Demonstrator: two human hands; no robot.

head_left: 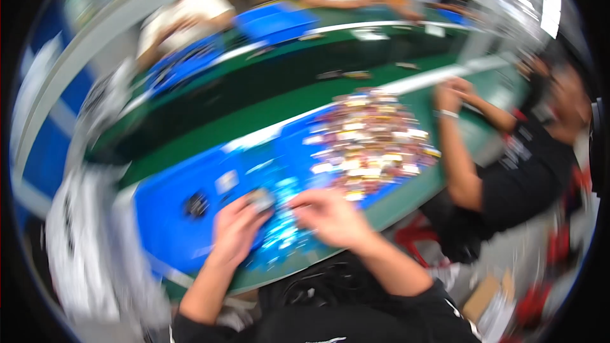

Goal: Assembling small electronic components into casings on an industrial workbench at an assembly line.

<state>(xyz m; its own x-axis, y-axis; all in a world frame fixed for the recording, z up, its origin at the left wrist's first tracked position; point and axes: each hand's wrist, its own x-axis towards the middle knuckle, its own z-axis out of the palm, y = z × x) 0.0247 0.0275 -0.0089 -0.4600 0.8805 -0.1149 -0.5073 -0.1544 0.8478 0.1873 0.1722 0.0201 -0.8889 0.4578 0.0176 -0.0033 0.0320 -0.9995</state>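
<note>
My left hand (235,225) is closed on a small greyish piece (260,200), too blurred for me to name its kind. Just to the right, my right hand (330,216) has its thumb and fingertips drawn together; whatever is between them, if anything, is too smeared to make out. Below and between both hands lies shiny, see-through blue plastic (283,232). A blue tray (171,225) stands at my left, with a small dark round thing (196,204) in it. Beyond my right hand rises a big heap of small shiny packets (375,143).
A green conveyor belt (248,124) runs beyond the trays. At the right a co-worker in black (527,165) sits with hands together over the table. Two people work across the belt beside blue trays (276,22). White plastic sheeting (82,248) hangs at the left.
</note>
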